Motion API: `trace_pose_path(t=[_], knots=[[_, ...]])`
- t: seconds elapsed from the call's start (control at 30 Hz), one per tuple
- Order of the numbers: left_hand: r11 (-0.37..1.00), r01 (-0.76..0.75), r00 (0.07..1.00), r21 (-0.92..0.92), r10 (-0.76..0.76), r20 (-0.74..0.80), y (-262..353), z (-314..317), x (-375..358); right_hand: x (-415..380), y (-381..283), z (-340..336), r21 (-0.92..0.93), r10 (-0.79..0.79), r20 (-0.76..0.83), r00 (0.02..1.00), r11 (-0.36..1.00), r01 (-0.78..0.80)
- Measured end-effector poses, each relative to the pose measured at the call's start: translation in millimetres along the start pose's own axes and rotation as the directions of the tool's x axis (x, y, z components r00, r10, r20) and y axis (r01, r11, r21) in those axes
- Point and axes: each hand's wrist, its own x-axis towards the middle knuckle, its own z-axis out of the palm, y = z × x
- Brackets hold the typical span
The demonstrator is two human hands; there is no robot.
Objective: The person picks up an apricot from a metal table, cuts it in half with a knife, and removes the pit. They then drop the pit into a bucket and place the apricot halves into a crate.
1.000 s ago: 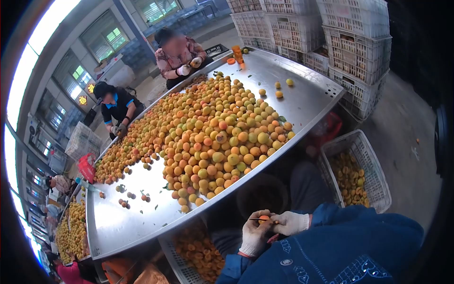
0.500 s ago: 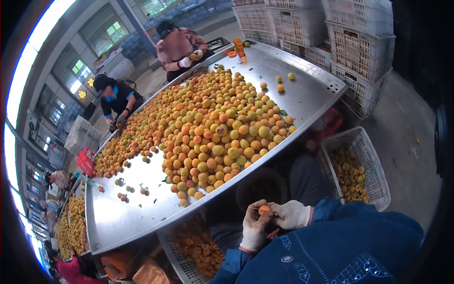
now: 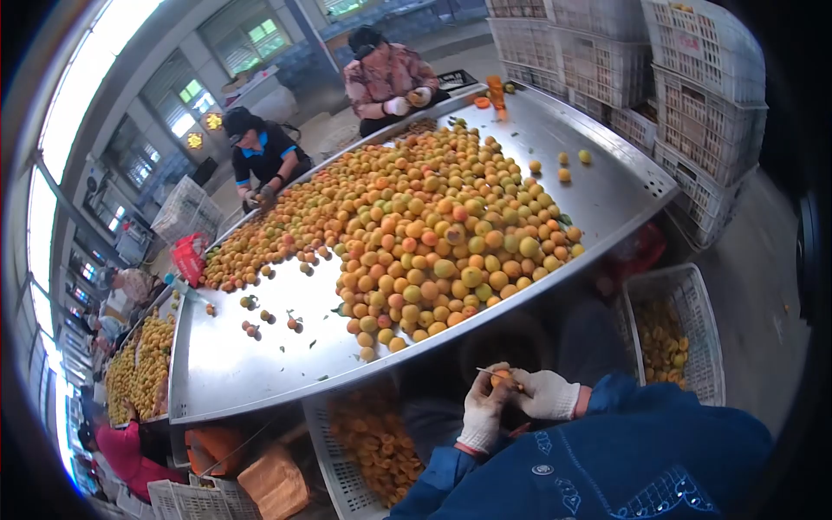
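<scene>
While one orange fruit point(image 3: 501, 378) is held above the lap, in front of the blue jacket point(image 3: 598, 472), it is grasped by the fingers of the gloved left hand point(image 3: 484, 412). The gloved right hand point(image 3: 548, 395) is positioned against the same fruit; whether its fingers are clenched on the fruit or on a handle cannot be told. A thin tool point(image 3: 485, 370) is exposed beside the fruit. Whole fruits point(image 3: 442, 251) are heaped on the metal counter point(image 3: 243, 373). Fruit pieces are contained in the left crate point(image 3: 328, 455), beneath the counter edge, and in the right crate point(image 3: 706, 347).
</scene>
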Motion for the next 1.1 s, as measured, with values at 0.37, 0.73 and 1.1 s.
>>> trace_pose_path(t=[0.37, 0.73, 1.1], knots=[[0.983, -0.058, 0.996, 0.172, 0.07, -0.062, 3, -6, 4, 6, -2, -5, -0.192, 0.007, 0.028, 1.0, 0.981, -0.002], [0.987, 0.016, 0.997, 0.159, -0.028, 0.075, 14, -20, 15, 25, -21, -23, 0.093, 0.143, 0.158, 0.977, 0.983, -0.159], [0.987, 0.152, 0.988, 0.048, -0.151, -0.024, 18, -20, 31, 43, -11, -9, -0.047, 0.147, 0.181, 0.973, 0.989, -0.141]])
